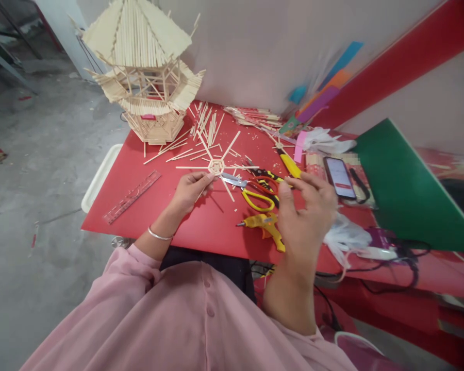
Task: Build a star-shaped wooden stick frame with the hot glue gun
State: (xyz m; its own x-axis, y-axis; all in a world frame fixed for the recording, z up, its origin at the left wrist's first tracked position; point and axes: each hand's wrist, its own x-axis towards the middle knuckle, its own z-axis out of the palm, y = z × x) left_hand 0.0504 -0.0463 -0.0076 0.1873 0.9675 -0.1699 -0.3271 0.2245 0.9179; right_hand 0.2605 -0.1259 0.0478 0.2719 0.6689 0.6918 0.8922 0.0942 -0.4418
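Observation:
My left hand (191, 193) is closed in a pinch on a spoke of a star-shaped stick frame (216, 166). Thin pale sticks radiate from the frame's small hexagonal centre. To the right, my right hand (307, 203) is raised above the table, thumb and fingertips drawn close together; anything between them is too small to make out. Scissors (257, 190) with one red and one yellow handle lie between my hands, blades toward the frame. Below them rests a yellow glue gun (263, 224), close to my right hand.
A stick-built pagoda model (150, 77) stands at the back left of the red table (201, 226). Loose sticks (209, 123) lie around it. A clear ruler (132, 197) is at left; a phone (339, 178), plastic bags (346, 237) and a green board (417, 196) are at right.

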